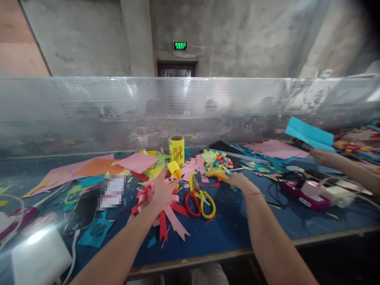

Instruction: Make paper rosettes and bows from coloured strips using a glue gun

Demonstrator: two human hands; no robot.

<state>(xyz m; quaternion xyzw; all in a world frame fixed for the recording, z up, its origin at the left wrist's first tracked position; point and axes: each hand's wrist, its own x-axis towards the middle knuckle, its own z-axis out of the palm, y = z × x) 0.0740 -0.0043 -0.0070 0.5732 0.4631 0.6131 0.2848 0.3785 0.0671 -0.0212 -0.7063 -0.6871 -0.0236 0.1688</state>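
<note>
My left fingers (174, 183) pinched a yellow coil (174, 169) that slack pressure could unroll; my right fingers' (233, 180) grip looked unclear

Your left hand (163, 186) and right hand (240, 183) are bare, forearms (124, 247) too, just a thin band (254, 194) round the right wrist (248, 190) and pale-looking trousers (210, 275) nearest you.

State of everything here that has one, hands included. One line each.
Exit sign: lit
Phone: screen dark, cable attached
Yellow tube: upright
Scissors: lying down, handles spread
Yellow curl: rolled, in left hand
Paper bow: looped, tails spread
Right hand: lowered, grip unclear
Blue paper: raised in co-worker's hand
</note>
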